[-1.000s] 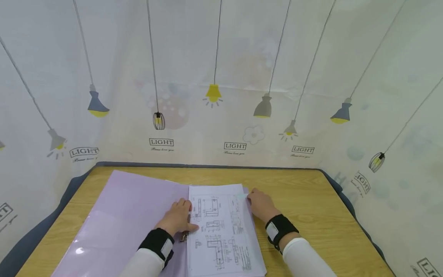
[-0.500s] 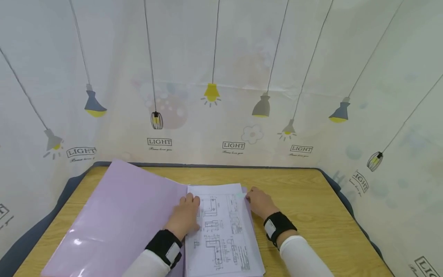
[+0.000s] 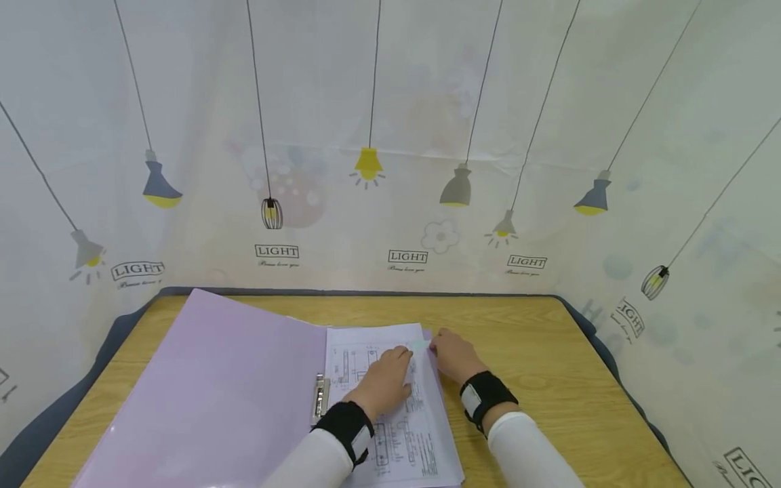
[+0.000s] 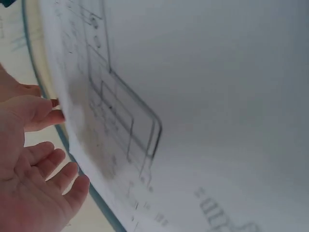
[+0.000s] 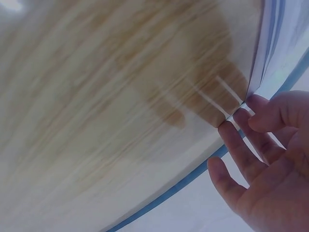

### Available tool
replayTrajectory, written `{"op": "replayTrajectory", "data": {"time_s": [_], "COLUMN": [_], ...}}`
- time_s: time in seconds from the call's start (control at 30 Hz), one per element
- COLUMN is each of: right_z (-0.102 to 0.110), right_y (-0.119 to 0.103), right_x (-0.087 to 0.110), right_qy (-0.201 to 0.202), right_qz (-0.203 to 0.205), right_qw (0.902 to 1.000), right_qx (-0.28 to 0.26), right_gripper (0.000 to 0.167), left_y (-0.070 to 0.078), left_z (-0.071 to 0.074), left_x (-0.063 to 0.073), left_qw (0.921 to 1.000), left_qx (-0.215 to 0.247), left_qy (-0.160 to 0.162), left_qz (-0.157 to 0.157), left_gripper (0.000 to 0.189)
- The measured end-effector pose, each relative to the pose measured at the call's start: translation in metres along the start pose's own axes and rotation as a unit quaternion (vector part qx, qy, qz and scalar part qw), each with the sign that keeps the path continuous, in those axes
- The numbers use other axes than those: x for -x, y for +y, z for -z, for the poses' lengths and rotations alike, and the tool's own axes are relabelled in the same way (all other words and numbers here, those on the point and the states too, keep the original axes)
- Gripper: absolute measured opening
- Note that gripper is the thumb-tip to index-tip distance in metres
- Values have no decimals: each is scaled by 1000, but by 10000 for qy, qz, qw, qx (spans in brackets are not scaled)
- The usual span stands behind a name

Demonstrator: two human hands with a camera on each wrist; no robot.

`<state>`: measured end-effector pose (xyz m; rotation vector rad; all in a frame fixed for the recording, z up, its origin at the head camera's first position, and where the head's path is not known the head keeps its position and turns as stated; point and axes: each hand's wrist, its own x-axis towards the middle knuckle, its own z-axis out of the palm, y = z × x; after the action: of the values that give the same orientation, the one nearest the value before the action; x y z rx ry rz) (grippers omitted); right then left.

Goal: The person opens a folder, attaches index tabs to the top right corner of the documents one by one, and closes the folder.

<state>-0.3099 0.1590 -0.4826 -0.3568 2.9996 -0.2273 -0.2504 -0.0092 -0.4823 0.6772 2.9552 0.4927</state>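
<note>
A lilac folder [image 3: 238, 393] lies spread on the wooden table, its cover turned to the left. On its right half is a stack of white sheets [image 3: 421, 440] printed with technical drawings. A metal clip [image 3: 320, 398] shows at the spine. My left hand [image 3: 381, 383] reaches across the top sheet with relaxed fingers, their tips close over its right part. In the left wrist view, its fingers [image 4: 75, 188] are spread loosely beside the page. My right hand [image 3: 457, 356] is at the stack's upper right edge, near a pale teal tab. Fingertips [image 5: 224, 126] touch down beside the folder's edge in the right wrist view.
The table [image 3: 549, 379] has a dark rim along its back and sides. A pale wall covering [image 3: 342, 102] printed with hanging lamps and the word LIGHT stands behind it. Both wrists wear black bands [image 3: 488, 398].
My left hand has moved right, from the clip at the spine across the drawings. The folder's cover rose a little, then sank back. My right hand has stayed at the page edge.
</note>
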Motion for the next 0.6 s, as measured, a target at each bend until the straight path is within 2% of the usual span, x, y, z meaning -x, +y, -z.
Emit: {"op": "replayTrajectory", "data": {"time_s": [0.13, 0.3, 0.5, 0.6], "right_z": [0, -1, -1, -2], "right_y": [-2, -2, -2, -4], "right_x": [1, 1, 1, 0], "right_qy": [111, 190, 194, 152], "right_qz": [61, 119, 79, 68], "right_qw": [9999, 9996, 9994, 9995], "right_qx": [80, 183, 289, 279], "right_gripper": [21, 19, 17, 17], "left_y": [0, 4, 15, 18], "left_z": [-9, -16, -14, -14], "left_x": [-9, -19, -25, -25], "left_qw": [9999, 9979, 9918, 9892], "left_qx": [-97, -600, -1225, -1385], "left_qy": [-62, 58, 132, 113], "left_qz": [98, 254, 350, 459], "left_gripper": [62, 58, 58, 60]}}
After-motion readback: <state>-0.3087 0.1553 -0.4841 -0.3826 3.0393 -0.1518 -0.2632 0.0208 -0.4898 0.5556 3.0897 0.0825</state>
